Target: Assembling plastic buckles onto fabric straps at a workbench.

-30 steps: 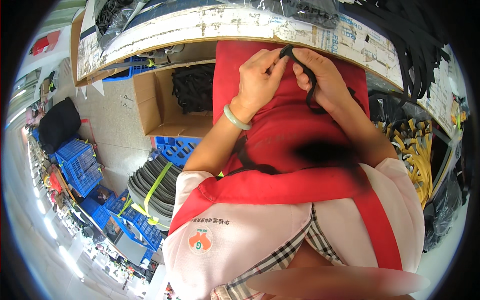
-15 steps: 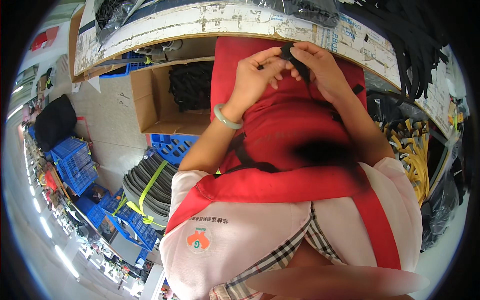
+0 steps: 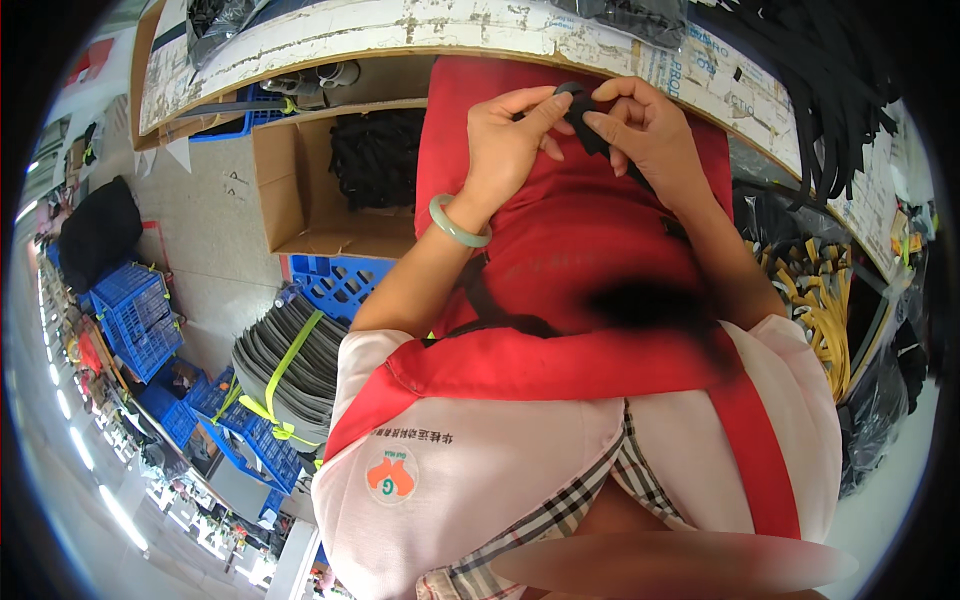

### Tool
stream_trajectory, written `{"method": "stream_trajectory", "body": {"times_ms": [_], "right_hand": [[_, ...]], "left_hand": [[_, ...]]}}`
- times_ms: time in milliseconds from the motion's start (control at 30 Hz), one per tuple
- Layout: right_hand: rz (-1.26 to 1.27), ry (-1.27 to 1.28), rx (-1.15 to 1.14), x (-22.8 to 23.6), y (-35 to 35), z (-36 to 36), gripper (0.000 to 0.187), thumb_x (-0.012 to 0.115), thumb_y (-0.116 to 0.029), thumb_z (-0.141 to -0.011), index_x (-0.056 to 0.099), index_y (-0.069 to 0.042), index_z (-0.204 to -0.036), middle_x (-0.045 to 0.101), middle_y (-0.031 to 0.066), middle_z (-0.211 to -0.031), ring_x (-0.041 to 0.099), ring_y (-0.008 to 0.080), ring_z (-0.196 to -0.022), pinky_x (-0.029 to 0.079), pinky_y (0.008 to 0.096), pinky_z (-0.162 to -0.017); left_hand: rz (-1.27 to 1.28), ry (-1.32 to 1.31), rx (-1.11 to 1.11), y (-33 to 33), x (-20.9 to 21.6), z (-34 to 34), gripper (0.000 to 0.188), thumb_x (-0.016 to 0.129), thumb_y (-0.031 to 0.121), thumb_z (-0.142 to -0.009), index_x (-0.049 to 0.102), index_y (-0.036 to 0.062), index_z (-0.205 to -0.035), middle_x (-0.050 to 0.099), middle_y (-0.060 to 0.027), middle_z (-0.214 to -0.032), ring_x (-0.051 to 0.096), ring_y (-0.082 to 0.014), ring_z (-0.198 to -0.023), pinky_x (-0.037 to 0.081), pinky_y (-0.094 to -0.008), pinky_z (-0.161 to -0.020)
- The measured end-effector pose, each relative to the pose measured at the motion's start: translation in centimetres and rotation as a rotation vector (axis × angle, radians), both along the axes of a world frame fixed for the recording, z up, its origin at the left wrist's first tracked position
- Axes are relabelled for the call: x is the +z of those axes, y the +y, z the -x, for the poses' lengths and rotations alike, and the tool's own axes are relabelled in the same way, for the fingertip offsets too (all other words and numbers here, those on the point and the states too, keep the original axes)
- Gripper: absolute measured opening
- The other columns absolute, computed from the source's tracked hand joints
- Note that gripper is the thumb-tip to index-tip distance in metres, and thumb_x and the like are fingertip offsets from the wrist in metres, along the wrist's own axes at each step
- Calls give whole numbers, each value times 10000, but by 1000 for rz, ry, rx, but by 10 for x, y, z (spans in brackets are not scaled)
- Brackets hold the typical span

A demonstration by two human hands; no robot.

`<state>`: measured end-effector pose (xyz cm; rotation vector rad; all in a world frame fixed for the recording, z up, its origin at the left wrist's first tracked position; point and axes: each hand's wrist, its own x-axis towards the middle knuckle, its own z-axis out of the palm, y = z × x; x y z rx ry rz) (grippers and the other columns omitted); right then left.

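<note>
A folded black strap (image 3: pixel 582 118) is held up between my two hands, over the red apron (image 3: pixel 560 230) on my lap. My left hand (image 3: pixel 508 138), below which a pale green bangle circles the wrist, pinches the strap's upper left end between thumb and fingertips. From the other side my right hand (image 3: pixel 652 140) grips it with thumb and curled fingers. The strap's lower part passes behind the right fingers and is partly hidden. Both hands are just short of the worn white table edge.
The white table (image 3: pixel 420 38) curves across the front, with black straps (image 3: pixel 835 110) hanging off its right end. On the left stand a cardboard box (image 3: pixel 290 190) of black pieces, blue crates (image 3: pixel 138 318) and a tied grey bundle (image 3: pixel 285 360). Yellow straps (image 3: pixel 815 320) lie at the right.
The black strap is turned and looks more bunched between the hands. My right fingers have curled in and sit a little farther right. The whole view has shifted slightly.
</note>
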<state>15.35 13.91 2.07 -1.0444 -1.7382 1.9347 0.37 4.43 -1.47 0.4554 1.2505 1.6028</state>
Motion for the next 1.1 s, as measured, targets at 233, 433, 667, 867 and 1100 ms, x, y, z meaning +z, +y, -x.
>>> {"method": "stream_trajectory", "body": {"times_ms": [233, 433, 667, 867, 1100], "right_hand": [[115, 18, 38, -1, 3, 9, 296, 676, -88, -838, 511, -20, -1073, 533, -8, -680, 493, 58, -515, 405, 193, -456], [114, 85, -4, -7, 1, 10, 311, 674, -106, -848, 508, -16, -1096, 547, 7, -712, 511, 65, -544, 425, 203, -474], [371, 60, 34, -5, 14, 9, 219, 627, -217, -909, 591, -9, -965, 549, 9, -704, 510, 72, -534, 427, 211, -481], [313, 78, 145, -15, 20, 7, 197, 577, -220, -938, 616, -28, -930, 543, -8, -669, 464, 53, -513, 403, 193, -490], [-894, -238, -279, -5, 123, -50, 122, 605, -121, -900, 665, -66, -991, 605, -5, -768, 525, 65, -688, 448, 212, -662]], "left_hand": [[-54, 83, 38, -2, 0, 1, 189, 681, 48, -859, 666, -62, -1012, 670, -103, -837, 635, -122, -673, 530, -225, -493], [-72, 172, 23, -4, -2, -5, 168, 670, 24, -859, 675, -43, -1013, 636, -77, -843, 621, -117, -706, 536, -215, -514], [-107, 249, -136, -10, 3, 11, 138, 655, -20, -851, 684, -46, -983, 605, -72, -819, 593, -111, -667, 496, -205, -523], [79, 265, -383, -71, 57, 64, 126, 649, 21, -847, 676, -30, -960, 579, -43, -769, 457, -62, -482, 319, -202, -411], [326, 308, 433, -186, 37, 166, 228, 643, 113, -886, 627, -9, -1078, 642, -74, -861, 531, -82, -657, 419, -207, -513]]}}
